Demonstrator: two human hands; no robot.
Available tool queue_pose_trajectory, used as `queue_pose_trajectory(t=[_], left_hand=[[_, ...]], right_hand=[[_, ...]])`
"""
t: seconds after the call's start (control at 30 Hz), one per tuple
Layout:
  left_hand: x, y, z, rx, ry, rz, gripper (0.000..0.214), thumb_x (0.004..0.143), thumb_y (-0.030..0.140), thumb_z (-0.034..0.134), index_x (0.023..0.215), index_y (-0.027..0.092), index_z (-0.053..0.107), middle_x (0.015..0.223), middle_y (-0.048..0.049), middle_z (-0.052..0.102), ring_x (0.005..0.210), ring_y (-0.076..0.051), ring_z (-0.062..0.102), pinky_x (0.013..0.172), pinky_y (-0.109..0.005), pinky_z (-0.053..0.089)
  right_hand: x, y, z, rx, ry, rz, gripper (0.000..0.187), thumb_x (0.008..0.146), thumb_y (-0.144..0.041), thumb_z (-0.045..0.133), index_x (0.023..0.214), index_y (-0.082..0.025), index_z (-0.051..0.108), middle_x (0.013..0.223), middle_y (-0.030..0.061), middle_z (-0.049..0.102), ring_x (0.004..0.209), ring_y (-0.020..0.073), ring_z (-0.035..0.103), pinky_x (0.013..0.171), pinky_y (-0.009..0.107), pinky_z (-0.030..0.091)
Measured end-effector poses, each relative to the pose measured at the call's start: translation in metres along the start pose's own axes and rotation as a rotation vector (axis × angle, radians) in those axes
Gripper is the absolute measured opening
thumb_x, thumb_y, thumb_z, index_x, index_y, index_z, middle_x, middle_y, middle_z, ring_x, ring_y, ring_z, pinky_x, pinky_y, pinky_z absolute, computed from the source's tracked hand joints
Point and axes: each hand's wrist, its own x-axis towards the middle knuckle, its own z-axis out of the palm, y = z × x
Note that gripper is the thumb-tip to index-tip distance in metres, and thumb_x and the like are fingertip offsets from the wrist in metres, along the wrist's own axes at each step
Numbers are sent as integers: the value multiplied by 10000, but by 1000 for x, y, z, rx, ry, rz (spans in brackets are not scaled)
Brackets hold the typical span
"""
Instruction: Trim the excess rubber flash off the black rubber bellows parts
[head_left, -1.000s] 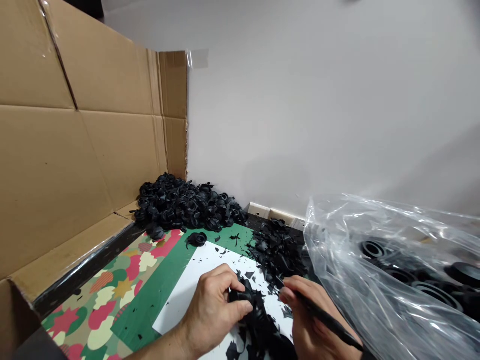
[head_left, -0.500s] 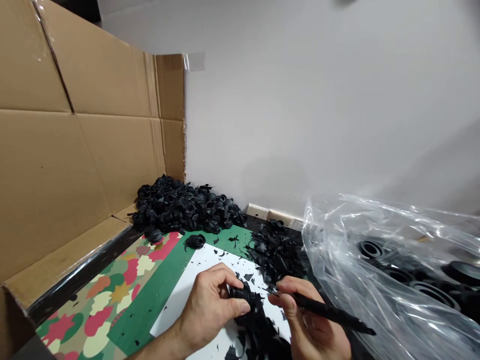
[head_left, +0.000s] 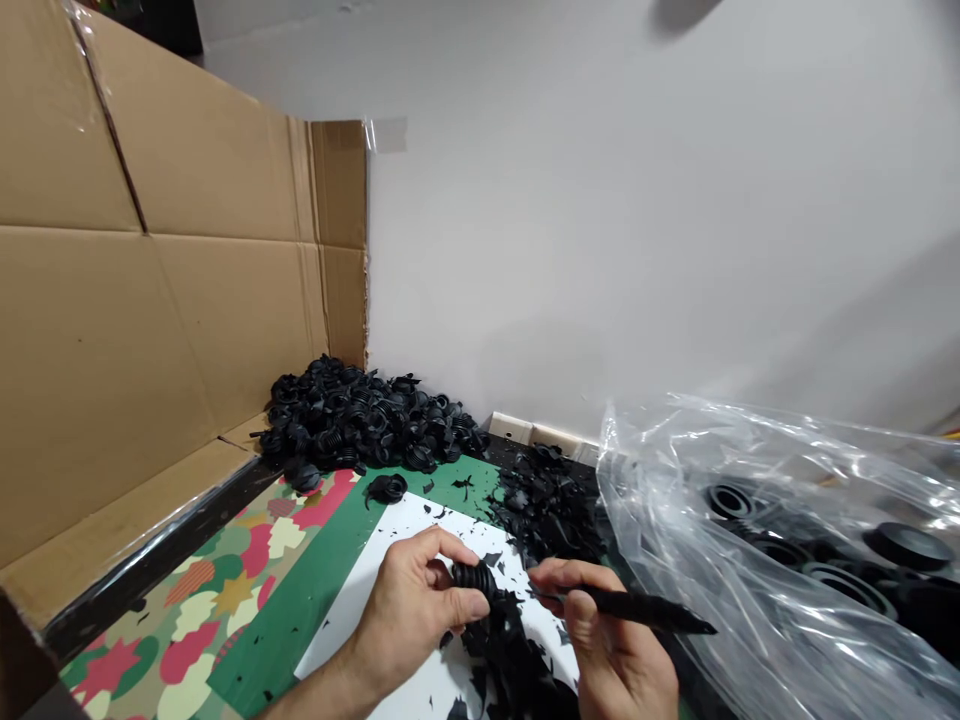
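Observation:
Between the thumb and fingers of my left hand (head_left: 420,605) is a black ribbed rubber bellows (head_left: 474,577), held above a white sheet (head_left: 360,610). My right hand (head_left: 611,630) grips a slim craft knife (head_left: 645,608) like a pen, its black handle slanting down to the right. The thin tip points toward the bellows, and a small gap shows between the two. Dark rubber scraps (head_left: 517,660) lie heaped on the sheet below the hands. Another rubber part (head_left: 387,488) with a curled edge rests beyond the sheet.
A big heap of black rubber parts (head_left: 367,415) fills the back left corner, against a cardboard wall (head_left: 225,320). Trimmed scraps (head_left: 551,505) are piled behind my hands. At the right, a clear plastic bag (head_left: 660,520) holds black round parts. Wall sockets (head_left: 511,428) sit low behind.
The bellows has turned in my left hand, so more of its ribs show. My right hand and the knife have shifted slightly left. The view has moved a little.

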Motion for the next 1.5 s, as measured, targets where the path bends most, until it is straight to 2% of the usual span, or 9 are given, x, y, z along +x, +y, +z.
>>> queue_pose_trajectory(t=[0.13, 0.23, 0.33, 0.53, 0.7, 0.83, 1.0, 1.17, 1.5], left_hand=[[3, 5, -2, -88, 28, -107, 420, 519, 446, 832, 686, 130, 611, 347, 91, 457, 290, -54, 404, 336, -161, 146], [4, 3, -3, -165, 17, -140, 531, 537, 616, 772, 629, 138, 560, 405, 50, 534, 256, -38, 399, 301, -161, 79], [3, 1, -3, -179, -3, -156, 557, 554, 660, 738, 653, 148, 540, 485, 4, 620, 257, -43, 433, 286, -154, 86], [3, -4, -4, -71, -102, -110, 574, 648, 723, 617, 687, 156, 536, 499, 13, 596, 285, -46, 428, 312, -155, 147], [-4, 1, -6, 129, -132, 161, 574, 487, 381, 889, 982, 200, 662, 866, -3, 611, 536, -86, 503, 476, -202, 397], [-7, 6, -2, 229, -153, 385, 355, 587, 99, 814, 908, 243, 760, 864, -22, 625, 772, -174, 564, 694, -267, 457], [1, 1, -2, -68, -154, 139, 342, 432, 108, 865, 754, 179, 776, 694, 0, 641, 601, -128, 537, 527, -219, 417], [3, 1, -4, -120, -181, -59, 295, 487, 129, 801, 775, 125, 739, 514, 22, 616, 426, -87, 490, 405, -182, 358], [2, -2, -2, -54, -118, 117, 134, 545, 81, 717, 663, 143, 704, 653, 34, 581, 468, -69, 499, 449, -182, 406]], right_hand=[[-1, -7, -1, -75, -9, 41, 321, 868, -525, 523, 811, -226, 624, 600, -24, 591, 607, 162, 552, 633, 269, 415], [-4, -11, 7, -51, -35, 98, 291, 838, -500, 566, 867, -226, 661, 685, -5, 647, 652, 173, 592, 635, 258, 442], [-7, -16, 19, 0, -104, 76, 257, 812, -460, 605, 879, -232, 699, 822, 20, 711, 753, 195, 641, 695, 256, 469], [-8, -22, 31, 0, -273, 118, 295, 810, -452, 594, 667, -202, 662, 602, -9, 621, 563, 159, 551, 552, 240, 392], [-6, -18, 25, -5, -192, 292, 414, 730, -569, 615, 613, -172, 620, 556, -5, 572, 544, 164, 491, 522, 251, 362], [-5, -17, 24, 93, -156, 341, 412, 673, -567, 663, 627, -158, 642, 582, 7, 585, 572, 173, 503, 542, 263, 386], [-4, -21, 22, 213, -210, 435, 374, 683, -532, 688, 623, -172, 605, 508, -50, 443, 437, 92, 327, 404, 214, 254], [-3, -20, 19, 237, -242, 472, 411, 684, -569, 675, 623, -174, 577, 498, -76, 337, 428, 72, 219, 376, 201, 155], [1, -23, 15, 113, -194, 437, 377, 669, -539, 691, 654, -165, 647, 511, -50, 427, 455, 96, 307, 418, 223, 234]])
